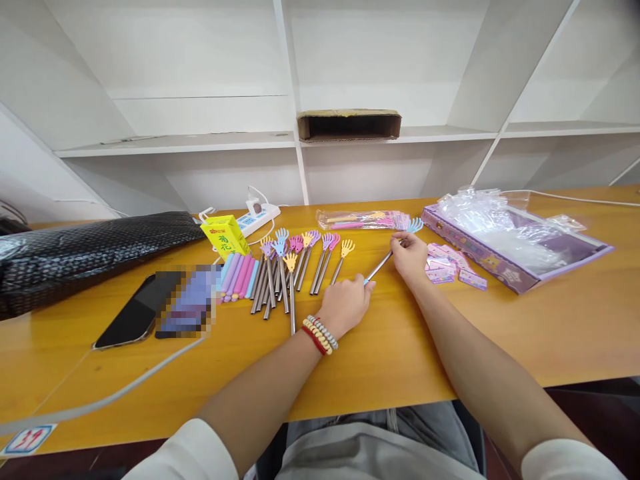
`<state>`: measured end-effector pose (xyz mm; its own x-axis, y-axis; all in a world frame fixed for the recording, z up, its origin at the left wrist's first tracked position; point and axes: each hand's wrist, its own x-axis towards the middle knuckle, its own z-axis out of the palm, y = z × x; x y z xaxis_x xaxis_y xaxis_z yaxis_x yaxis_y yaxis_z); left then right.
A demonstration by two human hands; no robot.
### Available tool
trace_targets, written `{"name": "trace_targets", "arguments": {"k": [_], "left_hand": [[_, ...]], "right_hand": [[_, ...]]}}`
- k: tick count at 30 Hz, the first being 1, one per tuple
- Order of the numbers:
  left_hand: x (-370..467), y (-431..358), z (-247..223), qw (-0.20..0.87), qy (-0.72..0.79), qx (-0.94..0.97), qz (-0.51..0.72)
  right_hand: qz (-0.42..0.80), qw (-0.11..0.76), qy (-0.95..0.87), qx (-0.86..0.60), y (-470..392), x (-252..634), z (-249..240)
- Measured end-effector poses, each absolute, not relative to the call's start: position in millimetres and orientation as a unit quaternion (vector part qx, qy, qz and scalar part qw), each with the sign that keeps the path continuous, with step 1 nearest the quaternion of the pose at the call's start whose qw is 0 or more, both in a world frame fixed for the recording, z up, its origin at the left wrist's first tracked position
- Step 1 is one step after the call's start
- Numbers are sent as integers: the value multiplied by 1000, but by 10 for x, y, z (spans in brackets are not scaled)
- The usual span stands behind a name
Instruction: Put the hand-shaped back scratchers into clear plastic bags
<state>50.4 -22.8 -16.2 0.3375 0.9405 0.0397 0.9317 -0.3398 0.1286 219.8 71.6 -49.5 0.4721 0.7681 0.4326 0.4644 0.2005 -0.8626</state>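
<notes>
A telescopic back scratcher with a metal rod [379,267] and a blue claw head slants between my two hands. My left hand [346,303] is closed around its lower end, where a bit of light blue handle peeks out. Near the claw, my right hand [410,256] pinches the rod. To the left lie several more back scratchers [291,267] with yellow, purple, pink and blue claws and bare metal rods. Beside them is a row of pastel handle sleeves [239,277]. Small printed cards [453,263] lie right of my right hand.
Bagged back scratchers [363,220] lie at the back. A purple box [510,270] with clear plastic bags [493,220] stands right. Leftward are a yellow drink carton [223,235], a power strip [260,217], phones [135,313], a black-wrapped roll [90,257] and a white cable [125,383].
</notes>
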Motion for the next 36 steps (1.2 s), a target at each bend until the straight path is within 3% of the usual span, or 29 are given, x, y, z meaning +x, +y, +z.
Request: {"name": "trace_targets", "arguments": {"k": [36], "left_hand": [[456, -186, -238, 1, 546, 838, 23]], "right_hand": [[200, 475, -555, -653, 744, 2212, -434]]}}
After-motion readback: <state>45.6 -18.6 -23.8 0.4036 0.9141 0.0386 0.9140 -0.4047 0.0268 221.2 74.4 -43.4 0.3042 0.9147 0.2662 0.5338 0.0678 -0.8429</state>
